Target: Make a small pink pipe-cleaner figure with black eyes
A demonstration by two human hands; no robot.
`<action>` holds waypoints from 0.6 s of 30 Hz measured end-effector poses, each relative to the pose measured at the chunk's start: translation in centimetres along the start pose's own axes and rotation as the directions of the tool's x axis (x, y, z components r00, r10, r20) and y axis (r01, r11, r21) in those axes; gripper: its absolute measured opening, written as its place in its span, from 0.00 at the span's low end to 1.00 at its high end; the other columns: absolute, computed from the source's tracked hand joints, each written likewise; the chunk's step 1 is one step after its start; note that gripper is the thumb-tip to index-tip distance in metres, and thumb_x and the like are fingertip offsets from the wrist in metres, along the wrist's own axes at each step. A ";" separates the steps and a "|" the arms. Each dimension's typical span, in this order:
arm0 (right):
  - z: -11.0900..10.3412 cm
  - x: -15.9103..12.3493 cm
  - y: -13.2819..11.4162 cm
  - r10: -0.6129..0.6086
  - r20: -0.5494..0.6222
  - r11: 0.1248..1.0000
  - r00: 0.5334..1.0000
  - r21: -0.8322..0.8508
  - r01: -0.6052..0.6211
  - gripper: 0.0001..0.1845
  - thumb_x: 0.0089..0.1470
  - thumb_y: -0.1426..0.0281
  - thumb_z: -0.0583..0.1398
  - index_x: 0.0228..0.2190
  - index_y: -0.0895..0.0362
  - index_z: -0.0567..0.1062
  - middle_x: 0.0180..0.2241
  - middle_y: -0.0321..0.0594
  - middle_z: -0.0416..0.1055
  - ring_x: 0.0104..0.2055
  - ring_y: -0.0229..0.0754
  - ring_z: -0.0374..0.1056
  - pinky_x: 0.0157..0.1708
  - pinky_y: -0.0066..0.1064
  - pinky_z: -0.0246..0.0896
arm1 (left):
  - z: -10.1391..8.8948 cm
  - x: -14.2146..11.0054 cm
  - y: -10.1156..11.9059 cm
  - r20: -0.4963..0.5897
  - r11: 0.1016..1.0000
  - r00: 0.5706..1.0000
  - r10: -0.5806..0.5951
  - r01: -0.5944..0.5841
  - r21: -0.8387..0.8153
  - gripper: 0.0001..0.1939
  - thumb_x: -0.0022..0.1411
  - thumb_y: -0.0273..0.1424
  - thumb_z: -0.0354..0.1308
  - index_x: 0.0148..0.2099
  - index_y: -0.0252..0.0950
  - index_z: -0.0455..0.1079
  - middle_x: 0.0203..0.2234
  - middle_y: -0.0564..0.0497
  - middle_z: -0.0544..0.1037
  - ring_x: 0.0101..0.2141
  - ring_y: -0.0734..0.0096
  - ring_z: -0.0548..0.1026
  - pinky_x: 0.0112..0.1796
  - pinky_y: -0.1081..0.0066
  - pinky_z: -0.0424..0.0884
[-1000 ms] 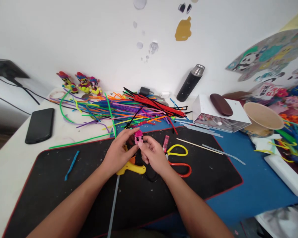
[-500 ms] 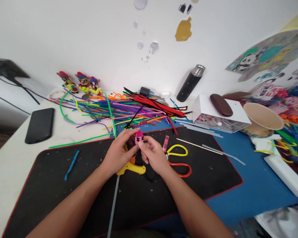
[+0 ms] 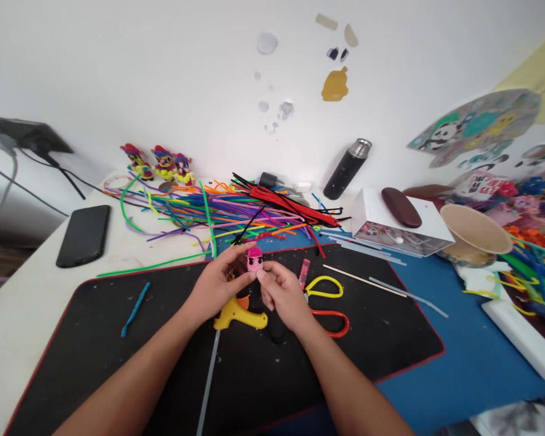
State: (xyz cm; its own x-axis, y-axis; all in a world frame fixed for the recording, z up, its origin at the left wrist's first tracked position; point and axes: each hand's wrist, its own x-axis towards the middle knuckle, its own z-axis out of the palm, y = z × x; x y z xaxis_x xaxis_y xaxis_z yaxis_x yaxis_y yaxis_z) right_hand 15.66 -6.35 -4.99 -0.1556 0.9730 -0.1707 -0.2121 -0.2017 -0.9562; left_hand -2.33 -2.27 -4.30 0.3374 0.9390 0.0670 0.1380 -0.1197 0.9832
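Note:
Between both hands is a small pink doll head (image 3: pixel 255 261) with a brighter pink top and black eye marks, facing me. My left hand (image 3: pixel 218 280) grips it from the left, forefinger at its top and thumb below. My right hand (image 3: pixel 282 293) pinches its lower right side. Under my left hand lies a yellow glue gun (image 3: pixel 240 317), with a pale glue stick (image 3: pixel 209 381) running toward me. Scissors (image 3: pixel 329 287) with one yellow and one red handle lie right of my right hand, beside a pink tube (image 3: pixel 304 272).
A pile of coloured pipe cleaners (image 3: pixel 227 209) spreads across the back. Three small dolls (image 3: pixel 163 163) stand at the back left, near a phone (image 3: pixel 84 236). A black flask (image 3: pixel 347 169), a white box (image 3: pixel 404 227) and a bowl (image 3: pixel 476 233) stand at the right.
The camera view has tilted up slightly, so everything sits lower in the picture. The doll head stays in both hands, its face now turned more toward me.

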 end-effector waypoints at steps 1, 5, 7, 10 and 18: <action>0.0 0.0 0.0 0.002 -0.003 1.000 1.000 -0.005 -0.002 0.24 0.60 0.47 0.65 0.41 0.56 0.74 0.15 0.20 0.58 0.15 0.31 0.50 0.16 0.25 0.47 | -0.1 0.0 0.0 0.010 1.000 1.000 0.007 -0.007 0.006 0.29 0.65 0.37 0.68 0.67 0.44 0.73 0.47 0.49 0.78 0.40 0.65 0.75 0.44 0.64 0.74; 0.0 -0.1 0.0 0.003 -0.008 1.000 1.000 -0.020 -0.003 0.25 0.60 0.46 0.66 0.40 0.56 0.74 0.15 0.21 0.58 0.14 0.31 0.50 0.16 0.25 0.46 | -0.6 0.1 0.3 0.043 0.999 0.999 0.027 -0.028 0.018 0.33 0.66 0.36 0.68 0.71 0.44 0.69 0.43 0.49 0.76 0.40 0.64 0.75 0.44 0.64 0.75; 0.0 0.0 0.0 0.000 -0.008 1.000 1.000 -0.031 -0.001 0.25 0.60 0.46 0.66 0.40 0.56 0.74 0.15 0.21 0.58 0.14 0.31 0.50 0.16 0.25 0.46 | -0.8 0.1 0.4 0.054 0.998 0.998 0.045 -0.047 0.044 0.33 0.66 0.35 0.68 0.71 0.44 0.67 0.43 0.49 0.77 0.40 0.64 0.75 0.43 0.64 0.75; 0.0 0.0 0.0 -0.006 -0.008 0.999 1.000 -0.046 0.006 0.26 0.60 0.45 0.66 0.39 0.56 0.74 0.15 0.21 0.58 0.14 0.31 0.51 0.16 0.25 0.45 | -1.0 0.1 0.5 0.070 0.988 0.993 0.100 -0.108 0.114 0.28 0.67 0.34 0.66 0.68 0.44 0.70 0.44 0.48 0.76 0.39 0.65 0.74 0.42 0.64 0.75; 0.1 0.2 0.3 -0.002 -0.019 0.998 1.000 -0.070 0.001 0.25 0.60 0.46 0.66 0.39 0.56 0.74 0.15 0.21 0.57 0.14 0.30 0.49 0.16 0.25 0.43 | -1.1 0.0 0.5 0.073 0.949 0.982 0.174 -0.187 0.255 0.23 0.68 0.33 0.62 0.65 0.42 0.72 0.44 0.47 0.78 0.42 0.62 0.76 0.47 0.61 0.76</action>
State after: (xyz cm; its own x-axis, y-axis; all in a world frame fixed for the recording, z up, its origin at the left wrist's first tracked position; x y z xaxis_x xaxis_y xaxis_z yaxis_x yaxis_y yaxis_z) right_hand 15.45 -6.27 -5.27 -0.1367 0.9754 -0.1731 -0.1438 -0.1924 -0.9707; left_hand -3.27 -1.94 -3.61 0.4233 0.8777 0.2245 0.3051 -0.3714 0.8769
